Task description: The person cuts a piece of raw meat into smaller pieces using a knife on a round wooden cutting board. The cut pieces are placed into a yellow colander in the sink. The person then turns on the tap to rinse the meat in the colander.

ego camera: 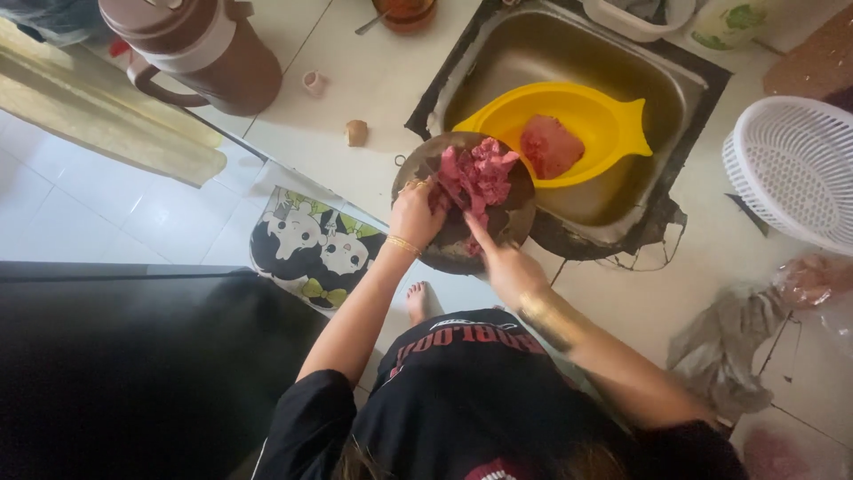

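Steadying board [444, 253] at worktop [373, 89] edge: our left hand [415, 213] clamped on its rim, tilting it toward sink [569, 44]. Right hand [508, 267], fingers loosely together, pushes meat [477, 175] toward yellow bowl [613, 120], 1 piece already inside.

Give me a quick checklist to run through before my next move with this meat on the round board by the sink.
1. Raw meat piled on the round board: ok.
2. Left hand on the meat's left edge: ok.
3. Right hand at the board's near rim, fingers reaching to the meat: ok.
4. Board fully supported: not ok, it juts over the counter edge and sink rim.
5. Yellow bowl in the sink, one meat piece inside, room left: ok.
6. Knife within reach: cannot tell, none shows.
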